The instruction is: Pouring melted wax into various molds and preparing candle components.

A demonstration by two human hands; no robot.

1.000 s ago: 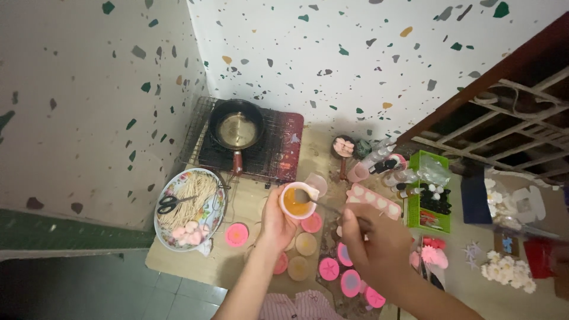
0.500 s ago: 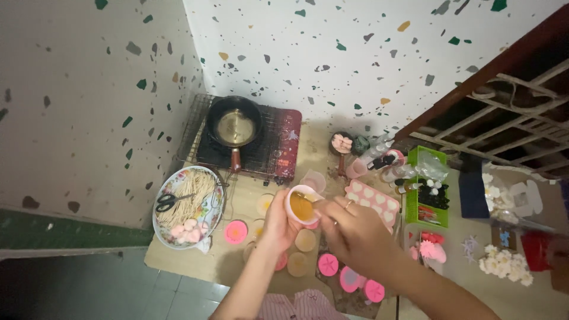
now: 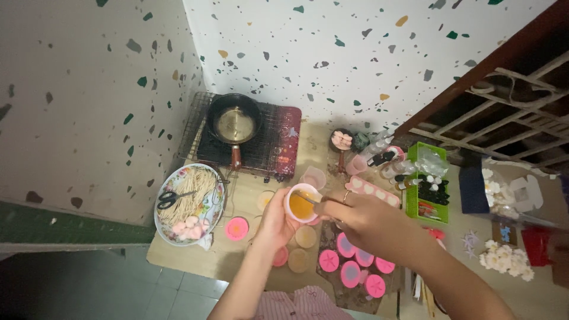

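The left hand (image 3: 274, 224) holds a small pink cup (image 3: 301, 204) up over the table (image 3: 249, 195), its fingers wrapped round the cup's side. The cup is full of orange liquid, close to the rim. The right hand (image 3: 361, 219) comes in from the right, its fingers pinched tight on a thin metal stirrer (image 3: 309, 200) whose tip sits in the liquid.

What could go wrong? The cup is held in the air, not set down, so a hard stir could push it sideways and slop orange liquid over the rim. It would land on the left hand, or on the tan round discs (image 3: 306, 236) and pink round moulds (image 3: 329, 261) right under it (it may be hot, since a black pan (image 3: 235, 123) sits on a burner nearby, but I cannot tell). The stirrer could also knock the rim and tip the cup. The pale little cup (image 3: 312, 176) just behind could get bumped too.

The cup stands nearly upright, with its mouth facing up and leaning a little toward the camera. Its long line runs up and down. The stirrer lies almost flat, its long line running from the right hand on the right to the cup on the left, with the tip pointing left and down into the liquid.

Off to the left, a flowered plate (image 3: 208, 220) holds scissors (image 3: 172, 198) and pale wick sticks, well away from the hands.
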